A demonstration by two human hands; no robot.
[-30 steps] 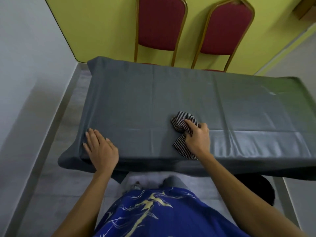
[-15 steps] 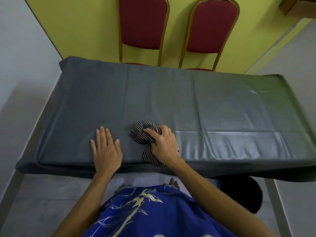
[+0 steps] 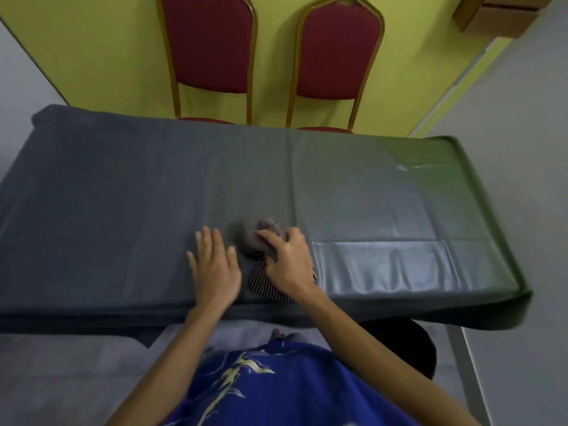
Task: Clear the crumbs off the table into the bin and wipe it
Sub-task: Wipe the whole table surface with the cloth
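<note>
The cloth has slid left to lower centre — right hand clamped on it, left hand flat, fingers straight; wiping seems underway, no crumbs visible.

Left hand flat, fingers straight, right hand beside it, fingers curled, gripping.

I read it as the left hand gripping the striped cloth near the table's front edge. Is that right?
Not quite. The head view shows the right hand gripping the striped cloth. The left hand lies open on the table beside it. The striped cloth is near the front edge, as you said.
</note>
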